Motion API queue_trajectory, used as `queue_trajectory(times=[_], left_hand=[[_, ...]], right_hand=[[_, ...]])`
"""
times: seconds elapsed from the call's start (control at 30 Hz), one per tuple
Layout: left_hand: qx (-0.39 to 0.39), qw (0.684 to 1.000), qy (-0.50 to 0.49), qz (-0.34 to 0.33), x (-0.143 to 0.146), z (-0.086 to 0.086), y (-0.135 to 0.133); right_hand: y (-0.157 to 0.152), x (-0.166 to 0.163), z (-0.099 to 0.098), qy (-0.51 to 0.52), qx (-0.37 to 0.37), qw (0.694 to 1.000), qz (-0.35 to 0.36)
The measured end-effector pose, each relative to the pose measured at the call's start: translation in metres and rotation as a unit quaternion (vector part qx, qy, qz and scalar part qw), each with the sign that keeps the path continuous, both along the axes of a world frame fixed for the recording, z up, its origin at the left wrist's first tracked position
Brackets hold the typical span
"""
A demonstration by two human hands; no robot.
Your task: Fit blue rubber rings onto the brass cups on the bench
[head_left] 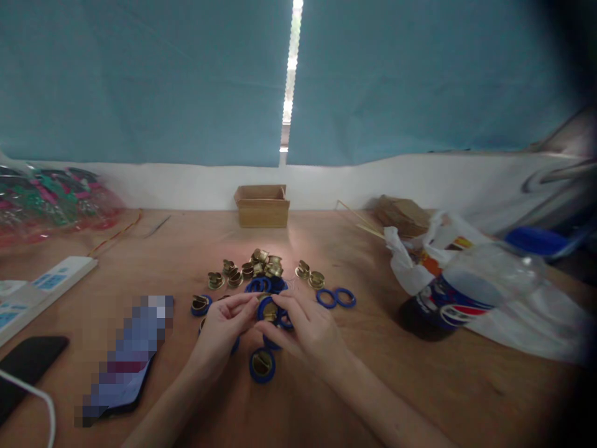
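Note:
My left hand [222,326] and my right hand [305,323] meet over the table, fingers closed on a brass fitting [269,311] with a blue ring around it. Just below them, on the wood, lies another brass piece in a blue ring [262,365]. A similar ringed piece [201,304] rests to the left. Beyond my fingers is a pile of bare brass fittings [267,262], with several blue rings [258,285] in front of it. Two loose blue rings [345,297] lie to the right. My hands partly cover more ringed pieces.
A small open cardboard box [263,208] stands by the back wall. On the right a cola bottle [448,302] lies against a white plastic bag [408,267]. At left are a phone [128,361], a power strip [51,289] and bagged spray bottles [56,199].

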State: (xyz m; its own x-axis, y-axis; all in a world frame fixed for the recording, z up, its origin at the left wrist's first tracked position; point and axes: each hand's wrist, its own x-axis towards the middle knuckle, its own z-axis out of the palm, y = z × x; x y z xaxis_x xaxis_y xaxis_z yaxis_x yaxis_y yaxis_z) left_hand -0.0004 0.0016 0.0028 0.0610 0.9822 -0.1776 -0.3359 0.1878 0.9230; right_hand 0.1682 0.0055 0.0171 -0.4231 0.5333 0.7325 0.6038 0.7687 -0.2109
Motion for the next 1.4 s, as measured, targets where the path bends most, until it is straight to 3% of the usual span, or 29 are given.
queue_trajectory(times=[0.17,0.53,0.97,1.17,1.4], left_hand=[[0.002,1.0,0.015,0.002,-0.001,-0.002,0.001],[0.011,1.0,0.024,0.01,0.001,0.001,-0.004],[0.046,0.999,0.01,0.017,0.009,-0.003,-0.007],[0.026,0.999,-0.004,0.035,0.011,0.001,-0.008],[0.02,0.998,-0.028,0.051,0.007,0.005,-0.007]], right_hand=[[-0.005,-0.005,0.0,-0.002,0.019,0.999,-0.027],[-0.008,-0.008,-0.004,0.012,-0.044,0.999,-0.026],[-0.007,-0.005,-0.014,0.018,-0.041,0.998,-0.039],[0.0,-0.003,-0.014,0.032,-0.055,0.998,-0.016],[0.0,-0.006,-0.005,0.111,-0.168,0.977,0.07]])
